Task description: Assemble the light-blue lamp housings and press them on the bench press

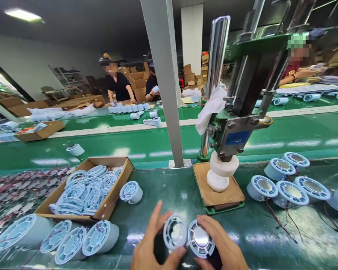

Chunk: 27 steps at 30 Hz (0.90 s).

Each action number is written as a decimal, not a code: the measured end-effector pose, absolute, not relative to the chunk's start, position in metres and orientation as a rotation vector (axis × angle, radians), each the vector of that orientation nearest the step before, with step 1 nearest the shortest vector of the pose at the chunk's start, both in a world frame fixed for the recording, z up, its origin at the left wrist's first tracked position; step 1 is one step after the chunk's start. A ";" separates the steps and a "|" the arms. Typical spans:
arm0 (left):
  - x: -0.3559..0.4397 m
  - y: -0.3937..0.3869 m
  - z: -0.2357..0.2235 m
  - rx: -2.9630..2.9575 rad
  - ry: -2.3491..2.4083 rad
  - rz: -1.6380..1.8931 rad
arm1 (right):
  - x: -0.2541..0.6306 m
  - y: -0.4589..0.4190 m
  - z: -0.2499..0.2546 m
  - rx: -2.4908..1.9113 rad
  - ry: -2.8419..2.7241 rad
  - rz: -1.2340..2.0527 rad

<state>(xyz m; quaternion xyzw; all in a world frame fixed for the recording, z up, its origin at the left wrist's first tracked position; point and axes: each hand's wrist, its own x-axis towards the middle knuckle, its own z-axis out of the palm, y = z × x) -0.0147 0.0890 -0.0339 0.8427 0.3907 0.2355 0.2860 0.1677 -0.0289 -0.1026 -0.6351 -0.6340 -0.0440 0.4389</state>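
Note:
My left hand [150,245] grips a pale blue round grille cover [174,231] by its rim, its open face toward me. My right hand [224,245] holds a pale blue round housing with a shiny metal disc in its middle [200,238]. The two parts sit side by side, almost touching, low at the front of the green bench. Just beyond them stands a green hand press [233,131] with a white round die [222,170] resting on a wooden block [218,193].
A cardboard box [116,195] of blue grille covers sits at left, with several blue housings [100,237] in front of it. More housings with metal discs and wires [291,189] lie at right. A grey post [169,93] rises mid-bench. Other people work across the green conveyor [101,144].

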 end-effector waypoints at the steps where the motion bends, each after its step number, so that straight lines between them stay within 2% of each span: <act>1: -0.006 0.082 -0.032 2.294 0.909 0.639 | 0.164 -0.029 -0.105 -1.577 -1.538 -0.110; 5: 0.024 0.065 -0.029 2.489 0.649 0.676 | 0.152 -0.025 -0.106 -1.643 -1.326 -0.079; 16: 0.031 0.057 -0.040 2.389 0.740 0.807 | 0.151 -0.029 -0.097 -1.713 -1.336 -0.048; 21: 0.032 0.055 -0.055 2.384 0.703 0.720 | 0.156 -0.027 -0.096 -1.658 -1.380 0.000; 27: 0.033 0.046 -0.068 2.435 0.746 0.728 | 0.148 -0.035 -0.089 -1.775 -1.279 -0.125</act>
